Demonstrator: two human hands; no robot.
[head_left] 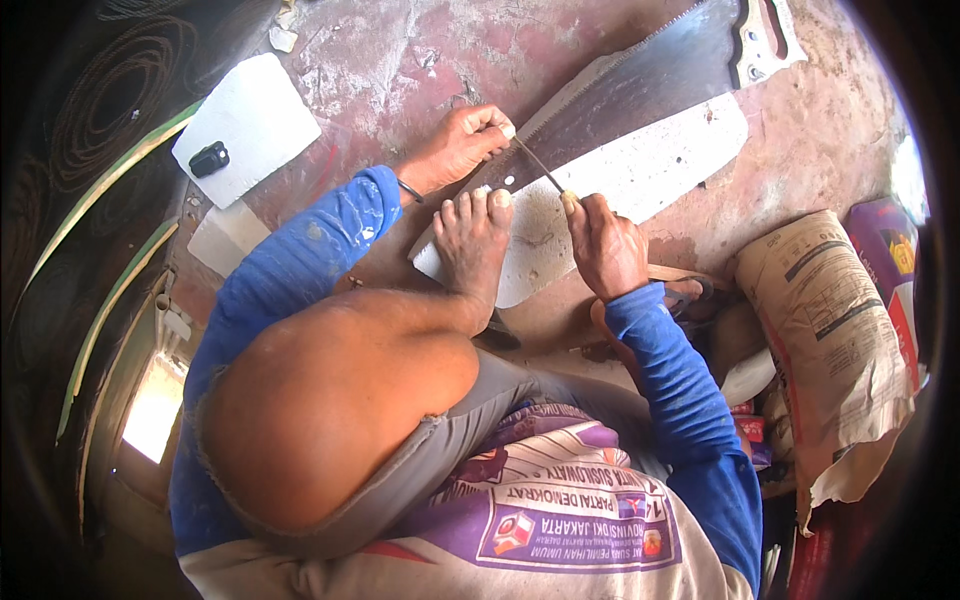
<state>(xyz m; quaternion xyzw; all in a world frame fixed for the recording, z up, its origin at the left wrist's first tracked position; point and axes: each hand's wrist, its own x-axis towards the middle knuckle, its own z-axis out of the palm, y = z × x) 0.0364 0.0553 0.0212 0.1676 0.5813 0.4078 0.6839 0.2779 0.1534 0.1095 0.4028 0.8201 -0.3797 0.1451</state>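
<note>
My left hand (460,148) pinches the upper end of a thin dark metal rod (538,163), possibly a file. My right hand (608,250) grips its lower end, thumb along it. The rod slants across a hand saw's long steel blade (655,80), near its toothed edge; whether it touches the teeth I cannot tell. The saw's handle (760,50) lies at the top right. Under the blade is a long white speckled board (670,165). My bare left foot (465,235) rests on the blade and board between my hands, below the rod.
A white square piece (260,115) with a small black object (208,158) lies at the left on the stained floor (390,60). Curved green-edged strips (110,190) line the dark left side. Paper sacks (820,310) fill the right. My bent knee (320,400) takes up the lower middle.
</note>
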